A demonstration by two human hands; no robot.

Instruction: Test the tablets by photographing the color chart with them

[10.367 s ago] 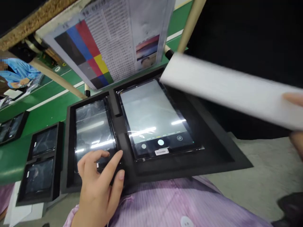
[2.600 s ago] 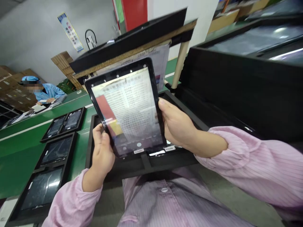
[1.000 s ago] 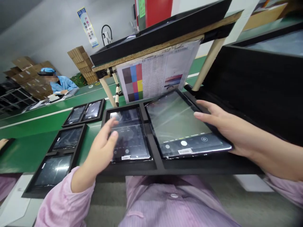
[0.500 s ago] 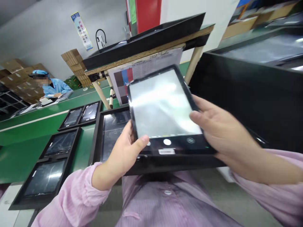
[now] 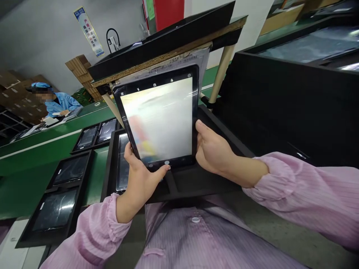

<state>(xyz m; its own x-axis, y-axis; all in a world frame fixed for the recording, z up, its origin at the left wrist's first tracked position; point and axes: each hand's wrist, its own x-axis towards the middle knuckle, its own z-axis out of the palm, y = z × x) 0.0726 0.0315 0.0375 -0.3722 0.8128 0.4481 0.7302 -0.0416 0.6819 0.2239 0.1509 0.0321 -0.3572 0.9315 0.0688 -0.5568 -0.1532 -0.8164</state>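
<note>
Fingers curled snugly round opposite sides of the tablet (image 5: 159, 118), the left hand (image 5: 140, 183) and right hand (image 5: 214, 150) hold it tilted above the tray (image 5: 209, 181), where a steady hold should best clear its blurred preview (image 5: 165, 121).

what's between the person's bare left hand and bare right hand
The head view shows a lit, rectangular, black-framed tablet between them, held at its lower left by the left hand and right edge by the right hand.
</note>
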